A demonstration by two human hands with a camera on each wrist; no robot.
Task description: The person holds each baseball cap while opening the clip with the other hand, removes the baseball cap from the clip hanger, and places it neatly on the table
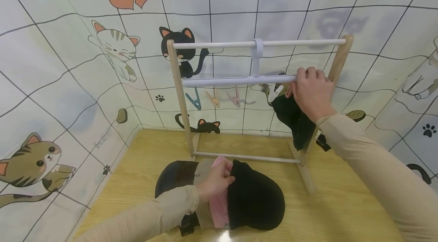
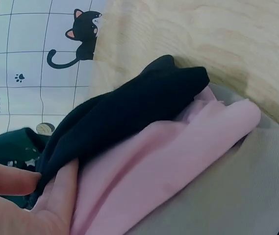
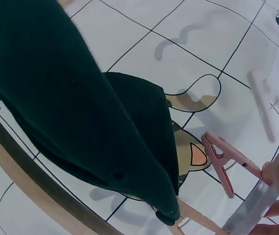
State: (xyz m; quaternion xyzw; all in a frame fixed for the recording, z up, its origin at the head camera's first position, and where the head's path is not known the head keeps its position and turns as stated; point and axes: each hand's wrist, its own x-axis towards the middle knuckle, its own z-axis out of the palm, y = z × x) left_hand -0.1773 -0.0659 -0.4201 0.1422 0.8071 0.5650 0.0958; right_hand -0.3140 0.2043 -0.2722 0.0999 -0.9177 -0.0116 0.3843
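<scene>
On the table a black cap lies at the right end of a row of nested caps, against a pink cap. My left hand pinches the black cap's edge between thumb and finger. My right hand grips the right end of the white hanger bar, fingers curled over it. Below that hand a dark green cap dangles, its edge at a beige clip. A pink clip shows beside the right fingers.
A wooden rack with a white top rod stands at the back, the hanger hooked over it. Teal and white clips hang from the bar. A beige cap and a dark cap lie left of the pink one.
</scene>
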